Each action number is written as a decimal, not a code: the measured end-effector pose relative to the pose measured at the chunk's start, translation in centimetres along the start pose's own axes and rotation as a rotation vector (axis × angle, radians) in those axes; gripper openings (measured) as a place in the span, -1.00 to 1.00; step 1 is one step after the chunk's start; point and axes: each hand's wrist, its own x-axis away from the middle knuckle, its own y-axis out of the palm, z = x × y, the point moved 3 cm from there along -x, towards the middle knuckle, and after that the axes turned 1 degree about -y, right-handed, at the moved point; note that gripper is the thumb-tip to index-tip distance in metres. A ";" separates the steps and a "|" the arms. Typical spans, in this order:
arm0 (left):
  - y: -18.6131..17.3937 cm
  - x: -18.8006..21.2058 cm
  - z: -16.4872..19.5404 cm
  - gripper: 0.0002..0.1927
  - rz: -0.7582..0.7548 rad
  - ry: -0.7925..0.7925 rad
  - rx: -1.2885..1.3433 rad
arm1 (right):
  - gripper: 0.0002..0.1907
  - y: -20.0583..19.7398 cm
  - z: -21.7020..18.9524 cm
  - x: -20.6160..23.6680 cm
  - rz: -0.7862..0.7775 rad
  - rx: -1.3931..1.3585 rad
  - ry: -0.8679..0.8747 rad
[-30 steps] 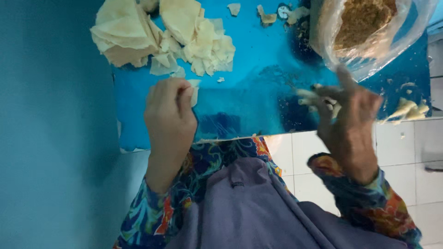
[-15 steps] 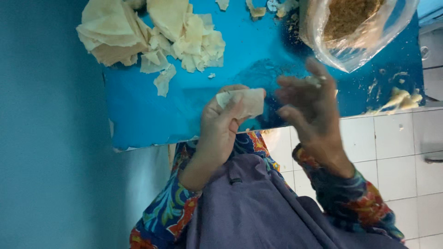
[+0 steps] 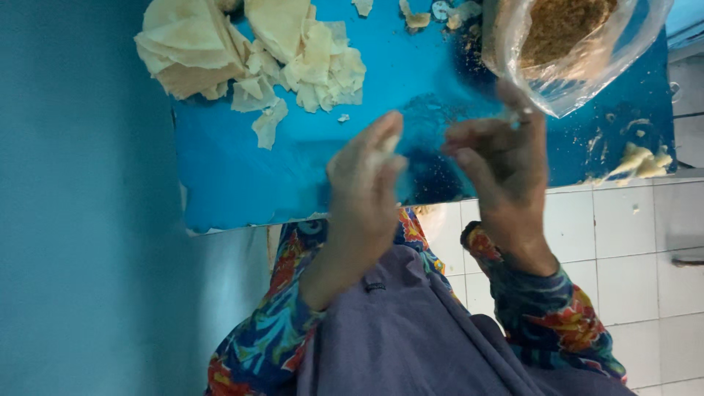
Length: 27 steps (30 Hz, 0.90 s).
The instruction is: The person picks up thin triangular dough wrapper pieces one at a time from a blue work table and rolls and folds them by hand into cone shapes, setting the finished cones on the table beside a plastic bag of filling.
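Note:
My left hand (image 3: 363,194) is raised over the near edge of the blue board (image 3: 242,183), its fingers closed around a small pale wrapper piece (image 3: 389,143) of which only a sliver shows. My right hand (image 3: 502,172) hovers just to the right of it with the fingers curled toward the left hand. The back of that hand faces me, so I cannot see what lies under the fingers. A speck of pale dough clings to a fingertip. A pile of pale folded wrappers (image 3: 220,51) lies at the board's far left.
A clear plastic bag of brown crumbly filling (image 3: 565,33) sits at the far right of the board. Dough scraps (image 3: 642,161) lie near the board's right edge, small bits (image 3: 414,15) at the far edge. White floor tiles (image 3: 631,242) lie to the right and a blue wall (image 3: 81,220) to the left.
My left hand took a wrapper piece off the board and lifted it toward the middle. My right hand came over from the bag side to meet it. The view shifted slightly.

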 end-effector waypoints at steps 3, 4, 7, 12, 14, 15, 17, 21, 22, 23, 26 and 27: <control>0.3 0.0 1.0 -0.35 -0.080 0.124 -0.293 | -0.33 -1.2 -0.8 -0.1 -0.025 0.196 -0.080; 0.2 0.1 1.0 -0.31 -0.103 0.127 -0.289 | -0.32 -1.6 -1.1 -0.1 -0.038 0.276 -0.095; -2.5 0.2 -0.2 -0.53 0.000 0.128 -0.581 | -0.25 -2.5 -1.7 -0.4 -0.113 0.540 -0.110; -3.2 1.6 -1.9 -0.81 -0.035 0.286 -0.758 | -0.18 -1.4 -1.4 -1.2 -0.266 0.877 -0.247; -2.6 2.1 -2.1 -0.85 -0.049 0.307 -0.742 | -0.12 -0.3 -0.8 -1.6 -0.376 0.967 -0.269; -2.3 2.1 -2.1 -0.85 -0.049 0.311 -0.733 | -0.09 0.3 -0.5 -1.8 -0.430 1.013 -0.285; -1.9 2.3 -2.0 -0.85 -0.059 0.324 -0.722 | -0.10 1.4 -0.1 -2.1 -0.482 1.116 -0.394; -1.8 2.5 -1.7 -0.86 -0.082 0.348 -0.712 | -0.19 2.5 0.4 -2.0 -0.542 1.334 -0.595; -1.8 2.5 -1.7 -0.86 -0.082 0.351 -0.715 | -0.21 2.6 0.6 -1.9 -0.530 1.428 -0.645; -1.8 2.6 -1.7 -0.85 -0.081 0.349 -0.703 | -0.24 2.5 0.7 -1.9 -0.515 1.522 -0.696; -1.7 2.6 -1.8 -0.84 -0.085 0.337 -0.671 | -0.31 2.1 0.9 -2.2 -0.431 1.745 -0.786; -1.7 2.7 -1.8 -0.84 -0.094 0.329 -0.663 | -0.33 1.9 0.8 -2.3 -0.394 1.808 -0.802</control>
